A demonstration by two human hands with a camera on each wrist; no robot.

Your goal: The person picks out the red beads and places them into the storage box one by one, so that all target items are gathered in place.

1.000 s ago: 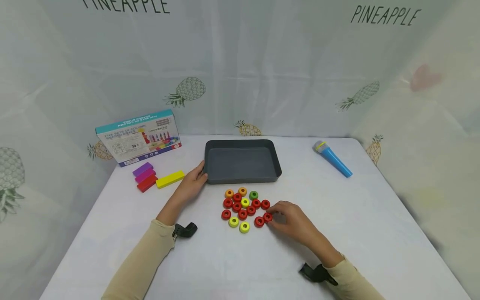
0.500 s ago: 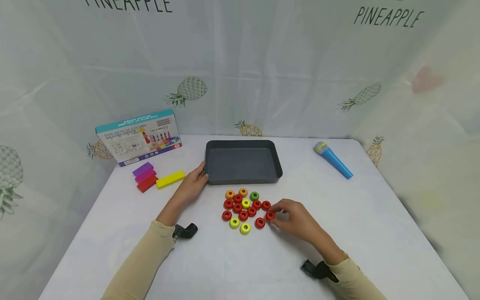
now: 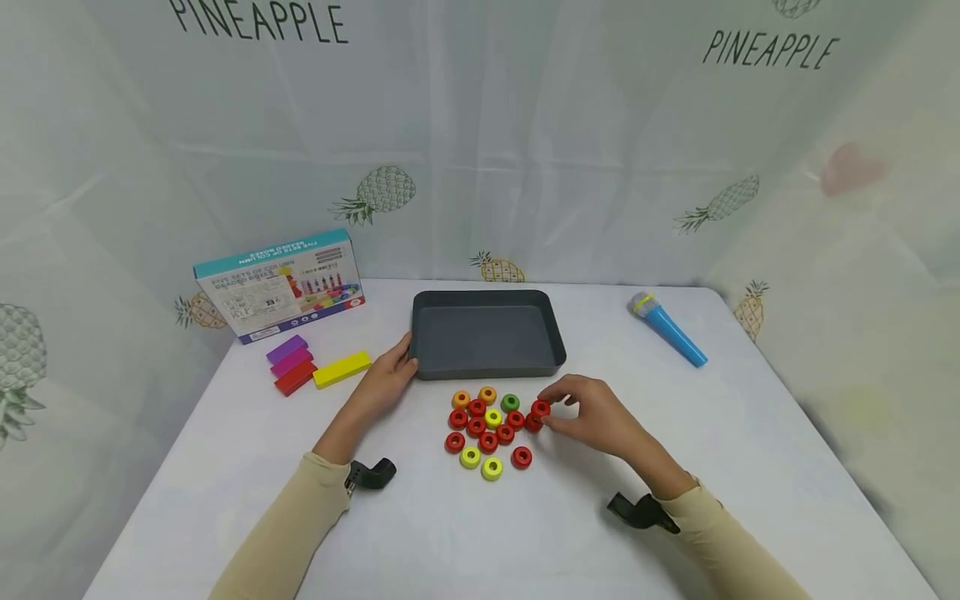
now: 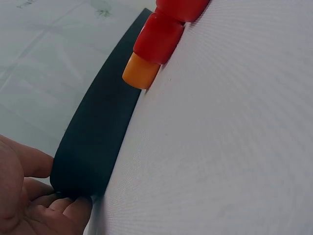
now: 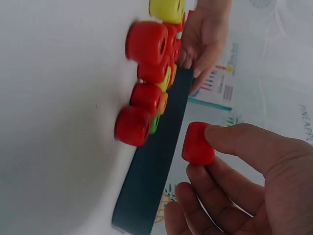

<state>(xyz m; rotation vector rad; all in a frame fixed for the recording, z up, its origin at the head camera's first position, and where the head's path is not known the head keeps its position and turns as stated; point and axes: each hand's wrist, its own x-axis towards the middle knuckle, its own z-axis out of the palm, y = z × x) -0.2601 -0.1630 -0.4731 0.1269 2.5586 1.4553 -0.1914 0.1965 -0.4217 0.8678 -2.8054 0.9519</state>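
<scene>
**Red bead pinched, tray forward-left**

Right hand pinches it, thumb against fingers, raised above the right edge of the loose beads. Tray's long axis runs left to right; right hand near its front right corner. Left hand grips its left end. White table; printed cloth behind; beads crowd the tray's front.

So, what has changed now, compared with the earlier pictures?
The right hand has raised a red bead off the table and moved it toward the tray. The left hand stays at the tray's left end; the other beads look unmoved.
</scene>
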